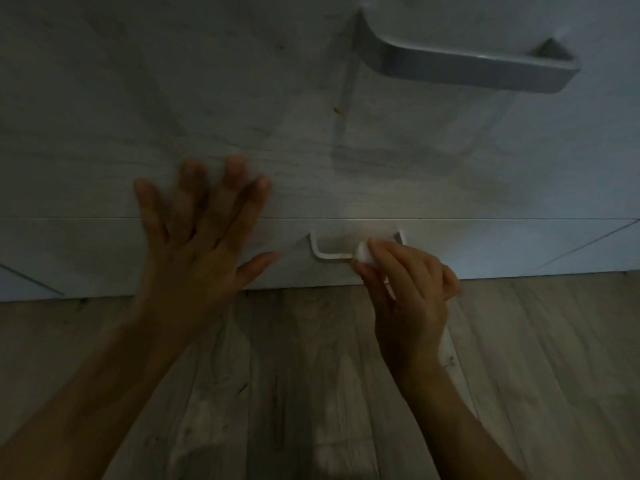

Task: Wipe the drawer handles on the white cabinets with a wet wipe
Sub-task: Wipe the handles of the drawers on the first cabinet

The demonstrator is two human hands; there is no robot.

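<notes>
Down low, the right hand (408, 282) pinches a bunched, likely limp wet wipe (363, 253) against the rigid-looking drawer handle (327, 255); the left hand (201, 237) lies spread wide on the cabinet (138, 98)

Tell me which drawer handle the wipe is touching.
The lower handle, near the floor: the right hand holds the wet wipe against it. The upper handle is untouched.

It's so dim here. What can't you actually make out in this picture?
- Right end of the lower handle: head view, covered by the right hand and the wet wipe.
- Most of the wet wipe: head view, bunched inside the fingers.
- Fingertips of the left hand: head view, motion-blurred; contact with the cabinet front unclear.
- Upper handle: head view, too dim to judge if clean.
</notes>
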